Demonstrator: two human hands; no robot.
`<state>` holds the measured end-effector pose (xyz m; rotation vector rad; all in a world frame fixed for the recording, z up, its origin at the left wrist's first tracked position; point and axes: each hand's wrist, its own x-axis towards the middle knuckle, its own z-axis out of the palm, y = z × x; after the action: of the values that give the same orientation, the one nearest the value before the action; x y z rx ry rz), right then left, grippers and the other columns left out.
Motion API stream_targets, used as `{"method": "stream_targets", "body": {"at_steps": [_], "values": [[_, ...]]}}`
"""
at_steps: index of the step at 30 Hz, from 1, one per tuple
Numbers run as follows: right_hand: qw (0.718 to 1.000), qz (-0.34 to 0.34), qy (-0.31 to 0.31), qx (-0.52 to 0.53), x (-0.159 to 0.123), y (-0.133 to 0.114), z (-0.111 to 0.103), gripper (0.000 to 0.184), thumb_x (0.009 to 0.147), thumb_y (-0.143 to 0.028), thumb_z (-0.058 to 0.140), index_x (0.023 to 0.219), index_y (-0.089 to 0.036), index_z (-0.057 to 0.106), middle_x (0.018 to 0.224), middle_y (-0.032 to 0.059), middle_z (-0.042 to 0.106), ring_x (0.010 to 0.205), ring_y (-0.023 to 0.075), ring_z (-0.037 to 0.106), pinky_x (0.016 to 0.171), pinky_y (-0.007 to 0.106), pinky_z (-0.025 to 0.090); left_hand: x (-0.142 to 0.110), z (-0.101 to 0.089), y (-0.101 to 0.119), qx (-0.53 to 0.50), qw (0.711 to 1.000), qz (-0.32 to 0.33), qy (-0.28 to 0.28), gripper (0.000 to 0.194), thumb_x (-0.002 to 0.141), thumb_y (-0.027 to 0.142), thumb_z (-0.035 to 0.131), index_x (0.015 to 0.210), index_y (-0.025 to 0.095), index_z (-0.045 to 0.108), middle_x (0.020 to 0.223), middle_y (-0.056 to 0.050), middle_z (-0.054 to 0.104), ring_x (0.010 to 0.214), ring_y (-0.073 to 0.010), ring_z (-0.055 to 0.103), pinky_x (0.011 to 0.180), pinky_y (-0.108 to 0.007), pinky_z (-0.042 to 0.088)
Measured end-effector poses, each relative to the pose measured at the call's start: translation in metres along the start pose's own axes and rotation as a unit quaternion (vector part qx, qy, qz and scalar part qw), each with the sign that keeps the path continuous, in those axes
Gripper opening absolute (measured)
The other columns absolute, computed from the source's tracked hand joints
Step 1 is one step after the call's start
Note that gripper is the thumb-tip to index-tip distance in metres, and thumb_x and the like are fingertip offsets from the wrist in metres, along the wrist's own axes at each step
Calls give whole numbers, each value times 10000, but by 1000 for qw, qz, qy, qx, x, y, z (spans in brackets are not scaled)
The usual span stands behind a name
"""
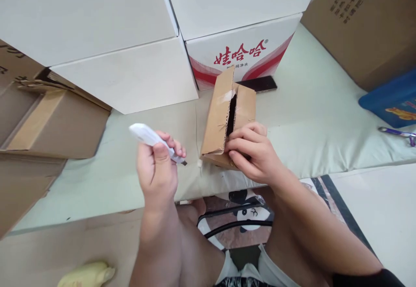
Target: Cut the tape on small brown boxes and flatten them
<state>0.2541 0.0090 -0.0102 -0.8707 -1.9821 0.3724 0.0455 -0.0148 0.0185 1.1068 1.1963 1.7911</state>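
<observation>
My left hand [159, 165] is closed around a white box cutter [151, 136]. A short stretch of dark blade sticks out at its lower end, pointing toward the small cardboard box [217, 118] but apart from it. The box's top flaps stand partly raised, with a dark gap between them and bits of clear tape on them. At the near end of this gap, my right hand [251, 152] grips the box's edge with bent fingers. Some of its fingertips are hidden in the opening.
Large white cartons [130, 74] stand at the back, one with red lettering. A black phone [260, 83] lies behind the small box. Brown cartons [74, 122] flank the left, another [364, 31] the right. A blue container [390, 100] and purple pen [394, 132] are at right.
</observation>
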Motion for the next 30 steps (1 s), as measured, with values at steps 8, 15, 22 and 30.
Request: {"method": "stream_targets", "body": {"at_steps": [8, 15, 22, 30], "values": [[996, -32, 79, 14, -1, -1, -4, 162, 935, -192, 562, 784, -239, 526, 838, 15, 612, 849, 199, 518, 808, 425, 361, 17, -15, -30, 152, 950, -261, -74, 341, 788, 457, 775, 846, 207, 551, 627, 73, 403, 498, -68, 353, 452, -191, 254], [972, 70, 223, -9, -9, 2, -4, 338, 998, -368, 437, 683, -247, 454, 810, 63, 535, 801, 243, 490, 738, 460, 387, 22, -19, -44, 211, 907, -321, -175, 306, 786, 449, 749, 844, 205, 575, 611, 68, 427, 512, -86, 337, 477, -221, 225], [944, 95, 315, 30, -13, 17, 0, 374, 987, -385, 429, 640, -248, 444, 783, 61, 477, 763, 240, 481, 724, 451, 376, 25, -20, -66, 187, 914, -305, -191, 316, 800, 472, 778, 839, 198, 624, 654, 39, 511, 573, -115, 428, 545, -259, 326], [888, 121, 405, 179, -2, 32, -4, 369, 957, -329, 379, 615, -244, 270, 743, 30, 298, 716, 218, 378, 725, 425, 323, 25, -21, -68, 30, 920, -371, -126, 505, 766, 571, 822, 1025, 155, 699, 859, -55, 732, 784, -202, 679, 664, -284, 481]]}}
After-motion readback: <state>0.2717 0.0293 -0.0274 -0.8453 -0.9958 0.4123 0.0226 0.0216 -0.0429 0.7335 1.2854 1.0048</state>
